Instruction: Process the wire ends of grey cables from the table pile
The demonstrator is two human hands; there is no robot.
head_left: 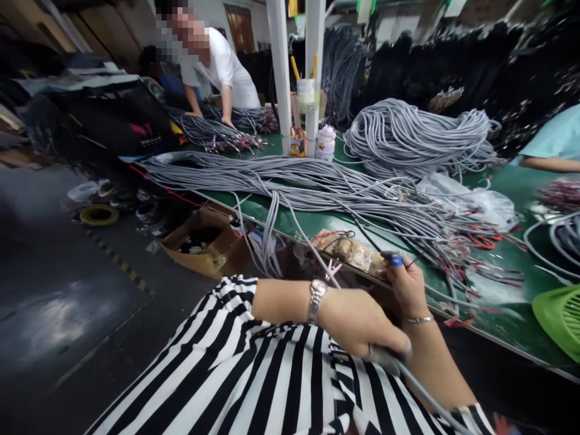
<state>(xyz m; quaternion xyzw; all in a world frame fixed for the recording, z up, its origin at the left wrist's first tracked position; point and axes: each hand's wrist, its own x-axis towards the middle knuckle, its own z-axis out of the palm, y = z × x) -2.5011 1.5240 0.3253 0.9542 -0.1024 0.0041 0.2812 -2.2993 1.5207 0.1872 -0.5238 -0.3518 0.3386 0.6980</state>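
Observation:
My left hand (362, 323), below a wristwatch, is closed around a grey cable (426, 393) in front of my body. The cable runs from the fist toward the lower right. My right hand (406, 284) is raised at the table's front edge, with blue wrapping on a fingertip. Its fingers are pinched together, and a thin black strand (412, 263) sticks out of them. Beyond it, a long bundle of grey cables (290, 181) lies across the green table (502, 314), its stripped coloured wire ends fanned out at the right.
A large coil of grey cable (417, 136) rests behind the bundle. A white post (278, 72), a bottle (325, 144) and a plastic bag (475, 199) are nearby. A green basket (559, 317) stands at right, a cardboard box (203, 241) below. Two other people are across the table.

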